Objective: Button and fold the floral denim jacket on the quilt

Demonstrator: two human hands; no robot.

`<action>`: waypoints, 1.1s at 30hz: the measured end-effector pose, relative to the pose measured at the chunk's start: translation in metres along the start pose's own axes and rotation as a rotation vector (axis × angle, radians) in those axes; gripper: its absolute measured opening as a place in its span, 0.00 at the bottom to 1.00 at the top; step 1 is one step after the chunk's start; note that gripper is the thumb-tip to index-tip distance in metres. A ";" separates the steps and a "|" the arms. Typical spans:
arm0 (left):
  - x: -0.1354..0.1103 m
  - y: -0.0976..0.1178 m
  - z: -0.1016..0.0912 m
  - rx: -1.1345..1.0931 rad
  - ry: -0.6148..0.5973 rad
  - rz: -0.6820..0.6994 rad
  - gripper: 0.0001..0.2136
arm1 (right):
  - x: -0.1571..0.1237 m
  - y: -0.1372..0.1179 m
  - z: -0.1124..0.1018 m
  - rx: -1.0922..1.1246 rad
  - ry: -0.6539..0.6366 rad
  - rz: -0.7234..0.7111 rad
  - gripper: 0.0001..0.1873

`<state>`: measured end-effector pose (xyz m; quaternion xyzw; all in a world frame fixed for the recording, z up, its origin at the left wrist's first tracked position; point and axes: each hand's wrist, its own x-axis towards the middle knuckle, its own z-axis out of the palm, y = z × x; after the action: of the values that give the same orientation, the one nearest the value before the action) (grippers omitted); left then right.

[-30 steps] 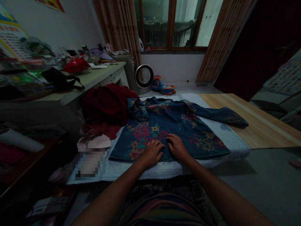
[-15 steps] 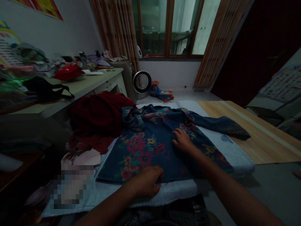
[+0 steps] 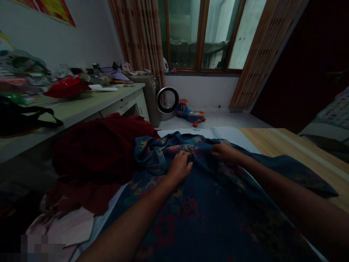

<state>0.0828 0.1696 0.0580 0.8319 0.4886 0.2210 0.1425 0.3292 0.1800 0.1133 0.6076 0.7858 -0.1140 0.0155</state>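
A dark blue floral long-sleeved shirt (image 3: 201,189) lies spread out on a pale cloth over the table. My left hand (image 3: 180,166) rests on its upper part, near the neckline, with the fingers bent and the thumb apart. To the right, my right hand (image 3: 225,152) is closed on the fabric near the shoulder, and its fingertips are partly hidden. One sleeve stretches out to the right under my right forearm. The other sleeve is bunched at the upper left of the shirt.
Dark red fabric (image 3: 95,149) is heaped left of the shirt, with pale pink cloth (image 3: 72,225) below it. A cluttered desk (image 3: 109,95) stands on the left. Beyond are an open washing machine door (image 3: 167,100) and a ride-on toy (image 3: 191,113). Bare wooden tabletop (image 3: 268,140) shows at right.
Both hands have moved forward up the shirt toward the neckline. My right hand has closed on the fabric near the shoulder. The view has shifted closer to the table.
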 end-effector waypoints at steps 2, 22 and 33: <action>0.013 -0.003 0.017 0.037 0.174 -0.099 0.18 | 0.034 0.008 -0.011 0.063 0.176 0.110 0.13; 0.020 -0.038 0.060 0.099 -0.101 -0.119 0.37 | 0.178 0.063 0.052 0.074 0.059 0.449 0.17; 0.020 -0.043 0.066 0.145 0.010 -0.010 0.41 | 0.194 0.058 0.017 0.127 0.517 0.613 0.22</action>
<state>0.0925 0.2060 -0.0133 0.8365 0.5080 0.1887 0.0805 0.3321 0.3744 0.0558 0.8221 0.5378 0.0039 -0.1869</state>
